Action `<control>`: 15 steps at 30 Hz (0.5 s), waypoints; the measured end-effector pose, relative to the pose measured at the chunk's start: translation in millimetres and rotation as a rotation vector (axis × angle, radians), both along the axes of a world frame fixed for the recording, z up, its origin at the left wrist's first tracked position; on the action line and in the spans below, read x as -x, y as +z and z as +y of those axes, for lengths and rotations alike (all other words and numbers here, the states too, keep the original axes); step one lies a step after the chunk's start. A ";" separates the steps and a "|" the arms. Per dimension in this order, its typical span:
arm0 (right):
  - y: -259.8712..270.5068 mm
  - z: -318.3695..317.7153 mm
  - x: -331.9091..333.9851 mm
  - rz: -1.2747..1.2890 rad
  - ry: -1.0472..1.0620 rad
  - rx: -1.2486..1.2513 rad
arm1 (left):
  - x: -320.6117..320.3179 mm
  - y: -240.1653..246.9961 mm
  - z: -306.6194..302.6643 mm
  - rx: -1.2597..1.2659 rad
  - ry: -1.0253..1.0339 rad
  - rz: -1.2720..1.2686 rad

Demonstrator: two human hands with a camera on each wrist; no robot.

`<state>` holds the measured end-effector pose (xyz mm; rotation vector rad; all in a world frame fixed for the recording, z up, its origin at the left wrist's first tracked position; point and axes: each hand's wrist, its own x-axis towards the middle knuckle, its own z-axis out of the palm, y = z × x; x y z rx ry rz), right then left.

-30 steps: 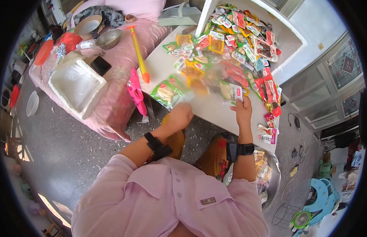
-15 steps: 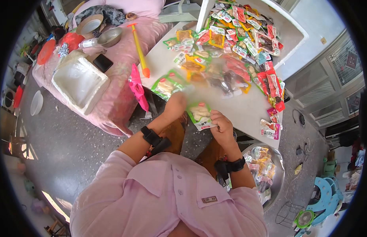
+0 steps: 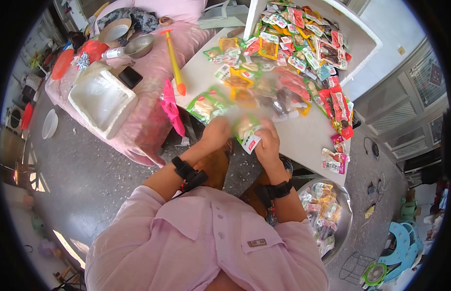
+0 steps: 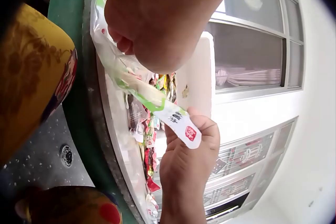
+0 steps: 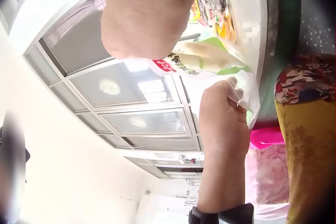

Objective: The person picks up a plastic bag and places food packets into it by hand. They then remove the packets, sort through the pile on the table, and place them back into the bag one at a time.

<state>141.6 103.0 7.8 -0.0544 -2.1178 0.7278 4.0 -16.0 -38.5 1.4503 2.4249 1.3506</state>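
Note:
My right hand (image 3: 268,143) pinches the white end of a green-and-white food packet (image 3: 246,131) above the table's front edge. Pale pieces show through its clear window, and the packet's other end points toward my left hand (image 3: 217,133). That hand grips the edge of a clear plastic bag (image 4: 100,35), seen in the left wrist view. Another green-edged packet (image 3: 206,105) lies on the table just beyond the left hand. In the right wrist view the held packet (image 5: 210,58) overlaps the clear plastic at the left fingers.
Many packets (image 3: 296,36) spill from a white foam box (image 3: 364,46) onto the white table (image 3: 303,140). A metal basin (image 3: 349,218) with packets stands low at the right. On the pink bed lie a foam tray (image 3: 101,104) and a yellow pump-like tube (image 3: 174,63).
My right hand has brought the packet from the right side of the table leftward to the left hand. The packet has turned and tilted. The left hand has moved slightly.

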 end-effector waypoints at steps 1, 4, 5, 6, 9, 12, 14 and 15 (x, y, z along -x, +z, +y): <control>-12.2 2.4 -0.2 -0.029 -0.070 0.015 | -1.4 -2.3 0.7 0.007 -0.007 -0.008; -77.7 14.1 -5.7 -0.015 -0.155 0.502 | -4.6 -4.7 3.4 0.010 -0.025 -0.047; -83.7 14.5 -8.7 0.006 -0.141 0.815 | -7.3 -6.8 4.2 0.011 -0.033 -0.067; -69.7 5.4 -10.0 0.031 -0.128 1.128 | -8.5 -8.9 4.9 0.010 -0.047 -0.056; -55.2 1.7 -16.1 0.141 0.181 1.655 | -10.3 -12.1 6.3 0.010 -0.074 -0.033; -37.1 -4.5 -21.7 0.191 0.268 1.939 | -11.3 -12.3 6.9 0.008 -0.068 -0.031; -34.8 -6.0 -24.0 0.114 0.263 1.982 | -11.6 -14.2 6.3 -0.006 -0.052 -0.014; -40.2 -2.5 -27.4 0.036 0.290 1.931 | -12.7 -13.7 5.4 -0.011 -0.061 0.000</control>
